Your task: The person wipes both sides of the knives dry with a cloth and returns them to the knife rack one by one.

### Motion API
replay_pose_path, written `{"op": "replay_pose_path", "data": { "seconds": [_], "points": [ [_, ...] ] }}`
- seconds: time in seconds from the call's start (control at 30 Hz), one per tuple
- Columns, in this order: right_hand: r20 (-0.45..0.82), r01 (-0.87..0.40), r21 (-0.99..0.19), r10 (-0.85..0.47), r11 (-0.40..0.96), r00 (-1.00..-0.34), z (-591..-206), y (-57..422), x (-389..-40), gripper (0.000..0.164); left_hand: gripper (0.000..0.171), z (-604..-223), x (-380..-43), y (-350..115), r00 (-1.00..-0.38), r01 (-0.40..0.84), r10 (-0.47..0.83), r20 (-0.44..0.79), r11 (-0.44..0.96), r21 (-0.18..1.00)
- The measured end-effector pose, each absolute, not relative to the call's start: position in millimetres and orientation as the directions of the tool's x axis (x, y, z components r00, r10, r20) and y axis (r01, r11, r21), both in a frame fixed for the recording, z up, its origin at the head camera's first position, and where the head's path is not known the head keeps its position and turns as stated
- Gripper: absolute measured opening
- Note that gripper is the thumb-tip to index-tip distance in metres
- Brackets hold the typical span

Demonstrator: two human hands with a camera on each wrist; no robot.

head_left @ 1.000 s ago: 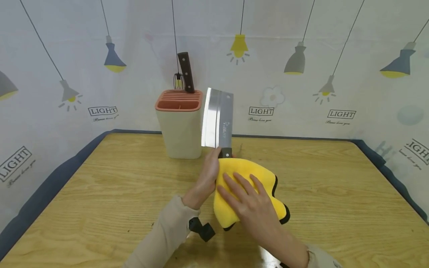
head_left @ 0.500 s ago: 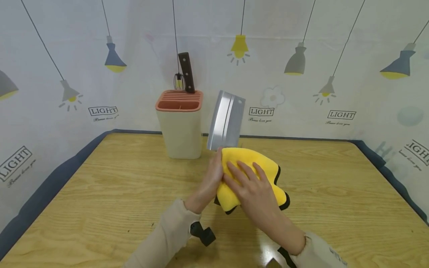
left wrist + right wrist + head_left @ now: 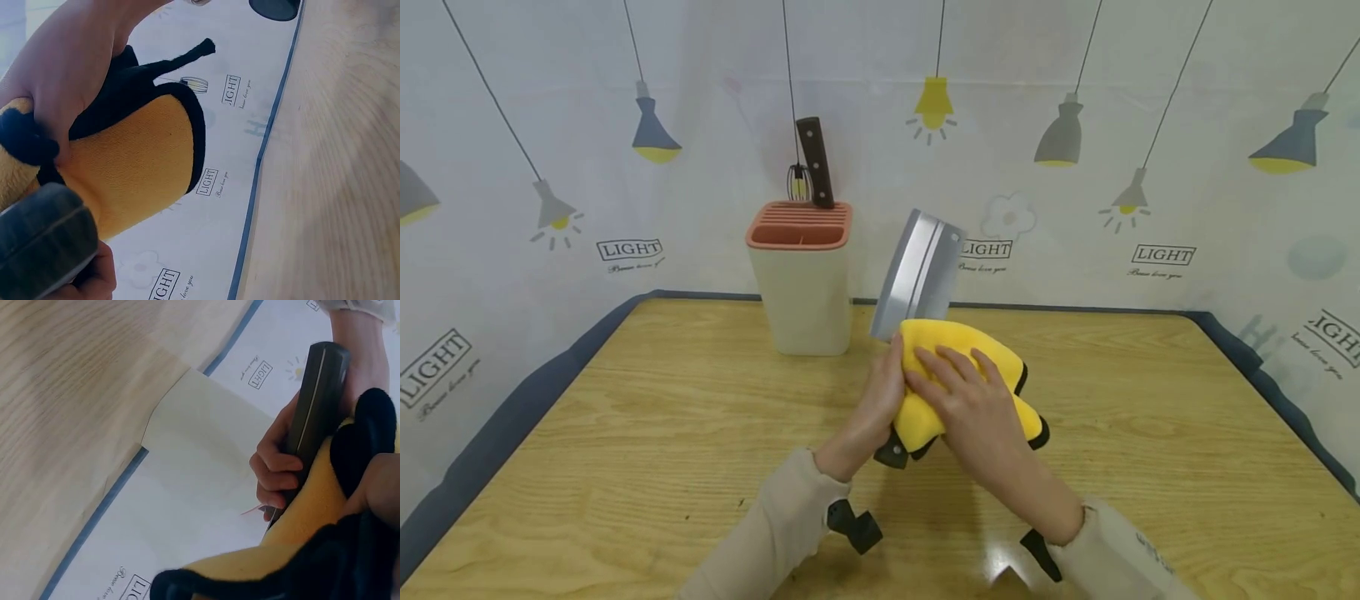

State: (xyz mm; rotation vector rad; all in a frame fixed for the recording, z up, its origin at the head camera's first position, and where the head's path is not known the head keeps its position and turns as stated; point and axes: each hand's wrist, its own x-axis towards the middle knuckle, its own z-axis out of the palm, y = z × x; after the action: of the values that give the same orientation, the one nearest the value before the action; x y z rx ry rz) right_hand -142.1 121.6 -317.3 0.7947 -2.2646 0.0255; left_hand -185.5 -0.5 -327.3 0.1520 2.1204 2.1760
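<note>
A cleaver with a wide steel blade (image 3: 920,275) stands tilted to the right in the head view, blade up. My left hand (image 3: 876,400) grips its dark handle (image 3: 317,406), fingers curled round it in the right wrist view. A yellow cloth with black edging (image 3: 958,333) is folded over the lower blade and upper handle, hiding where they meet. My right hand (image 3: 981,408) holds the cloth against the cleaver, fingers spread over its front. From the left wrist view, the right thumb presses into the cloth (image 3: 137,162), whose black-trimmed flap hangs free.
A cream knife block (image 3: 805,300) with an orange slotted top stands at the back, left of the blade. Another knife's dark handle (image 3: 816,162) sticks up from it. The wooden table (image 3: 647,433) ends at a printed backdrop with hanging lamps.
The cleaver has tilted further right and dropped slightly, and its handle end now shows below the cloth. The right hand and cloth have slid up over the base of the blade.
</note>
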Motion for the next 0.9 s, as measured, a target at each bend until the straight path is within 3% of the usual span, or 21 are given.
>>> {"op": "replay_pose_path", "data": {
  "seconds": [0.43,0.9],
  "points": [
    [0.702,-0.613,0.067,-0.474,0.787,-0.531,-323,127,-147,0.059,0.05,-322,-188,-1,-0.989,-0.042,0.143,-0.036,-0.044,0.998],
    [0.696,-0.573,0.021,-0.423,0.82,-0.58,-328,123,-138,0.074,0.042,-320,-189,-1,-0.994,-0.051,0.095,-0.046,-0.053,0.997]
  ]
}}
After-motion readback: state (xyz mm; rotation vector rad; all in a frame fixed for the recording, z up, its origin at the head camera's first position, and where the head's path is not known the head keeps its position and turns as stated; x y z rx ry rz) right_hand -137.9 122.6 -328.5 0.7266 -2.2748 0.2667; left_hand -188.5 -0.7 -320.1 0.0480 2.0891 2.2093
